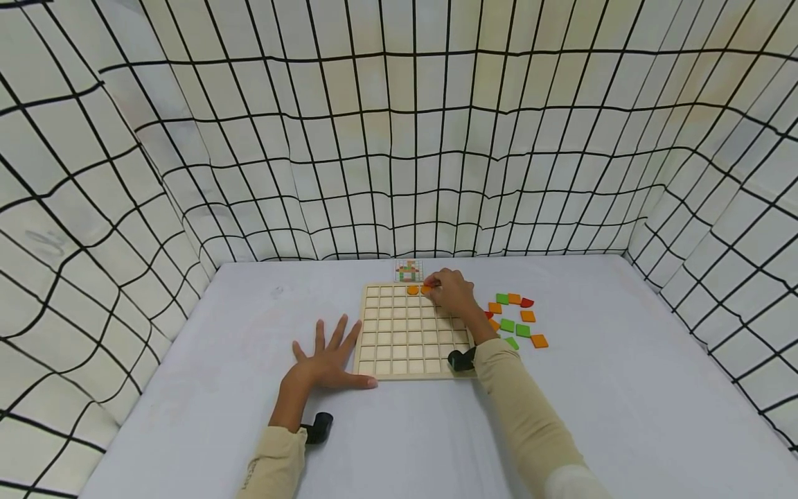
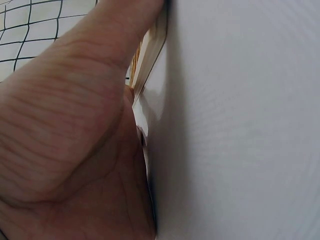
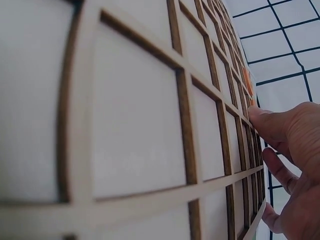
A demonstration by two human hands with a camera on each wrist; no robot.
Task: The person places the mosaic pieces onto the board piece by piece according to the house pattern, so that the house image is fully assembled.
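A wooden grid board lies on the white table. My right hand reaches over it to the back row and pinches an orange piece between thumb and fingertips. Just left of that piece, a rounded orange piece sits in the same row. In the right wrist view the thumb meets the orange edge at the far side of the grid. Fingers spread, my left hand rests flat on the table, its thumb at the board's front left corner. A small printed pattern card lies behind the board.
Right of the board lie several loose pieces, including a green square, an orange square and a red rounded piece. Some are partly hidden by the right forearm. White walls with black netting enclose the table's back and sides.
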